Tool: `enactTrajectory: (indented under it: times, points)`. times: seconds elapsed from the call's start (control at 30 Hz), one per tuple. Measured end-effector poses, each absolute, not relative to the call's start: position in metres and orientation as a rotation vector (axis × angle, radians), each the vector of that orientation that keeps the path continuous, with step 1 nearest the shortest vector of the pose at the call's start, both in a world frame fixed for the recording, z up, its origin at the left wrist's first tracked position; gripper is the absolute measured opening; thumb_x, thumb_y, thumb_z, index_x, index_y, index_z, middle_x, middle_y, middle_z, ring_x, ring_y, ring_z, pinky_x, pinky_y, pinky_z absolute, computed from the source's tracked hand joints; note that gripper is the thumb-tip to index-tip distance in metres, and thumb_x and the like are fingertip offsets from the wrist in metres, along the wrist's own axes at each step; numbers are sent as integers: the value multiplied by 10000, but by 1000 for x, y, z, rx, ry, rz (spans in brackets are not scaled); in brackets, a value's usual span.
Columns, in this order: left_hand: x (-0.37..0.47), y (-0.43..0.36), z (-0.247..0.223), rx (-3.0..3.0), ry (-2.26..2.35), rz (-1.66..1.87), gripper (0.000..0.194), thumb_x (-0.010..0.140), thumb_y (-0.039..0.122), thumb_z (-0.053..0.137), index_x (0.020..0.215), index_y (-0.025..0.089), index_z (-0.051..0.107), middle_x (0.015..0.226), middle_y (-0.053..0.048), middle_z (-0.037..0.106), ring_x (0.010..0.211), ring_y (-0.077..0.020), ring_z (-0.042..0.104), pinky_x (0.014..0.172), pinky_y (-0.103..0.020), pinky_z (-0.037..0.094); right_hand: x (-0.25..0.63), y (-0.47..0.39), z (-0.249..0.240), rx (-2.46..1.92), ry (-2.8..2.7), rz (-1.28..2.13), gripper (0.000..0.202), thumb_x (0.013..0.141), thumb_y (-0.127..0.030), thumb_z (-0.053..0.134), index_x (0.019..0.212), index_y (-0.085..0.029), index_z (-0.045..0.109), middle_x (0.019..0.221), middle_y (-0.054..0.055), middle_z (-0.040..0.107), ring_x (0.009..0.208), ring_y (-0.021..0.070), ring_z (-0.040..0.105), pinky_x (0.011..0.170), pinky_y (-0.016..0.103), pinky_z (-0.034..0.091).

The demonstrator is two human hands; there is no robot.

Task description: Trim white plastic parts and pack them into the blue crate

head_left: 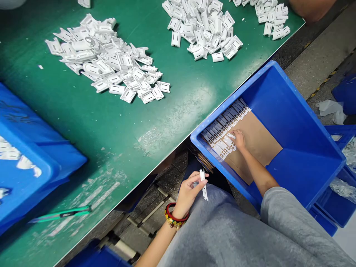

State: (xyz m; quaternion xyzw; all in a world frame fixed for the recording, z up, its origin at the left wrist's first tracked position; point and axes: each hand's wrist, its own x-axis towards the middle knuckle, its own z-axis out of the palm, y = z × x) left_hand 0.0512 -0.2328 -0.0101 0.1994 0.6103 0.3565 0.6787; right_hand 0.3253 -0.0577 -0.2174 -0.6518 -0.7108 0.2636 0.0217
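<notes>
The left hand (185,193) pinches a white plastic piece (205,193) between thumb and fingertips, in front of the gray shirt (228,222) and outside the blue bin (300,129). The right hand (239,139) reaches inside the bin, fingers nearly closed on a second white piece (230,136) above the brown cardboard sheet (261,142), just beside the ordered rows of white parts (224,122). Loose white pieces (111,63) lie heaped on the green table (111,122).
</notes>
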Motion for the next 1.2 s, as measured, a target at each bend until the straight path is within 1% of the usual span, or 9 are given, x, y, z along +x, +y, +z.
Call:
enactTrajectory:
  times: [0.2, 0.43, 0.53, 0.7, 0.77, 0.83, 0.97, 1.1, 1.2]
  points:
    - [59, -231, -11, 364, 1417, 890, 218, 677, 363, 803, 783, 172, 797, 790, -53, 633, 788, -181, 552, 734, -296, 433, 278, -93, -99, -1767, -1963, 861, 249, 912, -385, 595, 736, -246, 703, 834, 29, 700, 896, 239, 560, 946, 456, 289]
    - [69, -225, -5, 566, 1318, 853, 232, 705, 369, 782, 600, 168, 734, 683, -30, 587, 689, -156, 515, 676, -283, 419, 224, -157, 18, -1205, -1988, 1553, 109, 855, -376, 686, 926, -327, 752, 850, 3, 702, 801, 196, 609, 792, 384, 428]
    - [71, -221, 3, 705, 1288, 817, 167, 718, 346, 774, 739, 181, 754, 763, -43, 617, 751, -182, 560, 750, -310, 450, 230, -155, 29, -1269, -1686, 1764, 153, 894, -394, 629, 891, -280, 731, 891, 15, 693, 855, 191, 635, 820, 365, 471]
    - [49, -218, 13, 1066, 1537, 830, 235, 833, 294, 643, 1050, 237, 714, 1021, -95, 653, 898, -231, 604, 871, -387, 463, 285, -100, -13, -1471, -1192, 1516, 284, 977, -492, 422, 1075, -262, 558, 961, 33, 680, 787, 182, 658, 769, 361, 519]
    - [28, -216, 11, 1318, 1806, 814, 242, 834, 266, 631, 1063, 259, 710, 1101, -106, 647, 1046, -285, 571, 984, -466, 393, 310, -72, -59, -1678, -1373, 1204, 319, 965, -515, 419, 1074, -244, 549, 843, 23, 660, 712, 178, 623, 712, 330, 505]
    - [4, -213, 7, 1550, 2082, 723, 330, 814, 253, 652, 1142, 261, 688, 1240, -132, 597, 1190, -348, 482, 1063, -546, 289, 328, -53, -112, -1930, -1728, 882, 340, 971, -472, 391, 1055, -204, 582, 905, 67, 655, 818, 201, 604, 781, 340, 488]
    - [-29, -212, -4, 1721, 2286, 543, 525, 847, 251, 609, 1366, 204, 540, 1460, -202, 401, 1355, -415, 292, 1102, -590, 218, 337, -50, -195, -2056, -1918, 830, 261, 922, -282, 462, 1021, -148, 663, 980, 138, 628, 946, 257, 549, 921, 406, 427]
    - [-34, -217, -9, 1699, 2290, 467, 579, 864, 237, 576, 1429, 284, 459, 1496, -158, 376, 1359, -405, 306, 1100, -604, 200, 330, -63, -229, -2101, -2046, 827, 281, 882, -176, 482, 1092, -158, 669, 1063, 142, 588, 1014, 271, 512, 956, 418, 402]
    - [-28, -218, -9, 1647, 2328, 421, 558, 862, 262, 575, 1412, 233, 486, 1487, -183, 377, 1353, -410, 313, 1097, -600, 205, 328, -62, -239, -2099, -2104, 821, 301, 890, -174, 481, 1146, -177, 639, 1101, 125, 574, 1058, 270, 500, 960, 405, 405]
